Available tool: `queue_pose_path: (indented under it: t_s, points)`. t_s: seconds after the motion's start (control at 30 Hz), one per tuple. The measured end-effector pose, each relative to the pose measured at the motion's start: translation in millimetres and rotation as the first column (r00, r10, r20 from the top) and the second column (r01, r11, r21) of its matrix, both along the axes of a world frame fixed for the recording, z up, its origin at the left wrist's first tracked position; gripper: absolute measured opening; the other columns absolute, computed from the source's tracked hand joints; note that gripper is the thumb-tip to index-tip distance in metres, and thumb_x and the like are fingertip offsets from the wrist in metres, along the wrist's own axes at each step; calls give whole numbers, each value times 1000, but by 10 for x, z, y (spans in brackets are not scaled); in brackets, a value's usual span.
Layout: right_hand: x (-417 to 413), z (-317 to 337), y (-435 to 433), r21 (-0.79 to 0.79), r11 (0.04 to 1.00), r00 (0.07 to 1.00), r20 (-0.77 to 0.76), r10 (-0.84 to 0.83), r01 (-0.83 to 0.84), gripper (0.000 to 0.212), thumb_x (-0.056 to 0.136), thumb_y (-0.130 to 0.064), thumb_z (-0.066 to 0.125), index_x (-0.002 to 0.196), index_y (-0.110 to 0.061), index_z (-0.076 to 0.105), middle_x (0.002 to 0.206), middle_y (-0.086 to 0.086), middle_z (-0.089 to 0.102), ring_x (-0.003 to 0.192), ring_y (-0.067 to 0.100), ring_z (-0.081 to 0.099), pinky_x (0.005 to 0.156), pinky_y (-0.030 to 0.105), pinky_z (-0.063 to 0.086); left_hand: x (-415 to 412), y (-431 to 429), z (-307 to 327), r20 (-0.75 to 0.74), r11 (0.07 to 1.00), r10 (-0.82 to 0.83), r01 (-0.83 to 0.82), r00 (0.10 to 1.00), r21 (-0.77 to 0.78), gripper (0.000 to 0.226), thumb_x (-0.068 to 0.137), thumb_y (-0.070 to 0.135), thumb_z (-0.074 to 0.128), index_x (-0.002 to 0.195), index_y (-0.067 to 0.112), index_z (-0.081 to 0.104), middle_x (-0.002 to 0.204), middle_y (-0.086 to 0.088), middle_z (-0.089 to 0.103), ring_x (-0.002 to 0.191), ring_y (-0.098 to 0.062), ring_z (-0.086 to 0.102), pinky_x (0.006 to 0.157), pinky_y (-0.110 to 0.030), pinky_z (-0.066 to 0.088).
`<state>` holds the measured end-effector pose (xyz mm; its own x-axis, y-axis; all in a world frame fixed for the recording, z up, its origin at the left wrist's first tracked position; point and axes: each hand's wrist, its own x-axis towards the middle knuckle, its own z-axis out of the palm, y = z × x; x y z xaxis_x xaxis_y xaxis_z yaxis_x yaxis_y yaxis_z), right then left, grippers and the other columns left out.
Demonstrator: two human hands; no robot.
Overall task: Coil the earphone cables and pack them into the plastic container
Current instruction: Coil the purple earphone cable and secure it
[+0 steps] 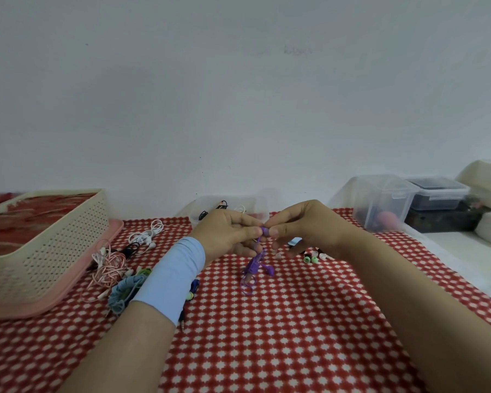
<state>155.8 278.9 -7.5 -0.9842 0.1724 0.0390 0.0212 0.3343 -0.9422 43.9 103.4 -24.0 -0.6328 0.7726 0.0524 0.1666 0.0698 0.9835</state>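
Observation:
A purple earphone cable hangs in a loose bundle from my two hands above the red patterned cloth. My left hand and my right hand pinch its purple earbud between their fingertips at the centre. A clear plastic container stands behind my hands against the wall, with black and white cables inside. To the left lies a pile of tangled earphones: white, pink-and-white, black and blue-grey.
A cream perforated basket on a pink tray sits at the left. Green ear tips and small loose parts lie right of my hands. Clear lidded boxes and white containers stand on the white surface at the right.

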Motion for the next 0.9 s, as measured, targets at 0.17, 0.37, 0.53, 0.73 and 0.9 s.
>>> queue_pose_path:
  t_s: [0.17, 0.37, 0.53, 0.73, 0.9]
  points:
    - [-28, -69, -25, 15, 999, 999, -36, -38, 39, 10, 86, -10, 78, 96, -10, 81, 89, 11, 79, 77, 24, 73, 63, 32, 62, 32, 16, -25, -43, 1000, 29, -29, 999, -6, 16, 87, -3, 67, 102, 1, 71, 78, -8, 74, 69, -21, 73, 61, -27, 60]
    - [-9, -64, 4, -43, 999, 999, -40, 3, -5, 11, 88, -10, 75, 97, -7, 80, 79, 8, 77, 69, 16, 69, 57, 25, 55, 29, 16, -30, 12, 999, 10, -10, 1000, 32, 14, 89, -2, 65, 100, 3, 71, 81, -11, 74, 70, -20, 72, 59, -24, 57]
    - [-26, -83, -36, -57, 998, 997, -71, -30, 26, 10, 87, -8, 76, 96, -5, 80, 82, 12, 77, 66, 20, 67, 54, 27, 57, 8, 10, -60, 17, 999, 15, -15, 1000, 30, 16, 90, -2, 64, 103, 2, 70, 79, -8, 74, 72, -21, 72, 61, -25, 58]
    - [-34, -65, -65, -33, 999, 996, -80, -46, 43, 9, 89, -14, 76, 96, -16, 81, 92, 8, 79, 75, 19, 73, 66, 35, 62, 9, -12, -57, 68, 997, 51, -55, 996, 56, 14, 90, 2, 65, 103, 3, 70, 81, -8, 75, 74, -20, 73, 62, -26, 59]
    - [-14, -35, -80, 31, 999, 992, -118, -35, 39, 12, 87, -9, 78, 98, -14, 81, 87, -6, 79, 72, 13, 72, 59, 27, 60, 27, -2, -57, 93, 995, 77, -83, 993, 61, 13, 89, 2, 66, 102, 5, 69, 82, -7, 75, 77, -24, 74, 62, -28, 60]
